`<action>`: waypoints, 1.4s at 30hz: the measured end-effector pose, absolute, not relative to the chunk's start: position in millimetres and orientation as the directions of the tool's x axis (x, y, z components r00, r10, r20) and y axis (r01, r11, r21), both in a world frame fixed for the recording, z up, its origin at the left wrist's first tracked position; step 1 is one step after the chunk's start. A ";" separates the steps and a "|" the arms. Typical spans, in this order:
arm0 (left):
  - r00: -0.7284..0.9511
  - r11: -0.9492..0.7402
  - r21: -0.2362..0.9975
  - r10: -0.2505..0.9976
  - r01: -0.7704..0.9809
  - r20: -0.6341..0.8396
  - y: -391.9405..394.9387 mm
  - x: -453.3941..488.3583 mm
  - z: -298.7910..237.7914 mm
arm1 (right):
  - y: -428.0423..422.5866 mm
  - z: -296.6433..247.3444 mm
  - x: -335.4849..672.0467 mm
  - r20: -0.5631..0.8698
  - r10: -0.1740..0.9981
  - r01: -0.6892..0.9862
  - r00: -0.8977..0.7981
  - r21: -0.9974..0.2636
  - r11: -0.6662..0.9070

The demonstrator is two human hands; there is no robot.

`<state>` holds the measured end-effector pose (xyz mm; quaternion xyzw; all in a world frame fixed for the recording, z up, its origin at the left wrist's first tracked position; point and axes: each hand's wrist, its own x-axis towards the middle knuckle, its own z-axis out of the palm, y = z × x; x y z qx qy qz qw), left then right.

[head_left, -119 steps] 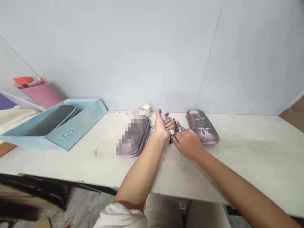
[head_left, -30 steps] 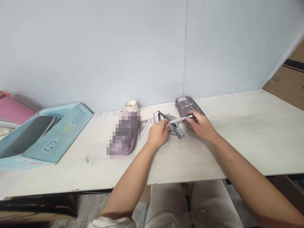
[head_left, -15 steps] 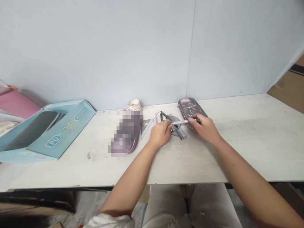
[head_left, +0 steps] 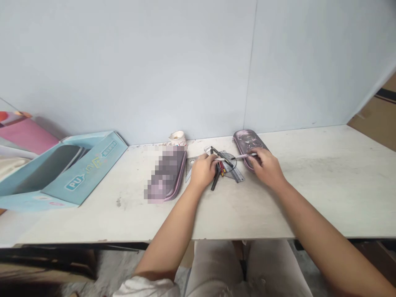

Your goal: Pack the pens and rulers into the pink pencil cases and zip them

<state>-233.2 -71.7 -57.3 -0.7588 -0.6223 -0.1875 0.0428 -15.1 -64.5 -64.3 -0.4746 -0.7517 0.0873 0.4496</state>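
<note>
My left hand (head_left: 202,170) is closed round a bunch of pens (head_left: 217,173), whose dark and red ends stick out below my fingers towards me. My right hand (head_left: 265,165) pinches a slim pink-and-white pen (head_left: 239,156) that points left towards the bunch. Under the pens lie a clear protractor (head_left: 230,161), a straight ruler (head_left: 237,173) and a set square (head_left: 189,168). A closed mauve pencil case (head_left: 246,142) lies just behind my right hand. A second pencil case (head_left: 167,174), partly blurred, lies left of my left hand.
A small paper cup (head_left: 177,137) stands by the wall behind the pencil cases. A light-blue cardboard box (head_left: 66,171) holding dark flat items sits at the table's left. Pink and white items lie beyond it at the far left. The white table (head_left: 324,181) has its front edge near my lap.
My left hand shifted slightly left and the pens in it now point down towards me. My right hand still holds the slim pen by the mauve case.
</note>
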 end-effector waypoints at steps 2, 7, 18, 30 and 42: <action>0.163 -0.221 0.121 0.915 0.968 0.370 -71.2 -235.9 -55.5 | -64.6 -65.5 -20.3 0.623 0.746 0.693 -0.235 -0.431 0.578; 0.158 -0.204 0.064 0.891 0.977 0.425 -75.5 -234.5 -50.3 | -66.8 -65.7 -27.2 0.654 0.715 0.731 -0.249 -0.357 0.581; 0.254 -0.332 0.678 0.943 0.656 0.215 -77.5 -226.2 -54.1 | -72.8 -65.3 -26.4 0.619 0.781 0.460 -0.080 -0.673 0.580; 0.317 -0.429 0.568 0.903 0.703 0.289 -74.4 -227.9 -53.4 | -74.9 -62.1 -25.5 0.386 0.918 0.458 -0.091 -0.802 0.383; 0.233 -0.434 0.531 0.885 0.727 0.404 -71.4 -228.1 -59.0 | -76.8 -61.6 -24.8 0.409 0.907 0.499 -0.097 -0.769 0.400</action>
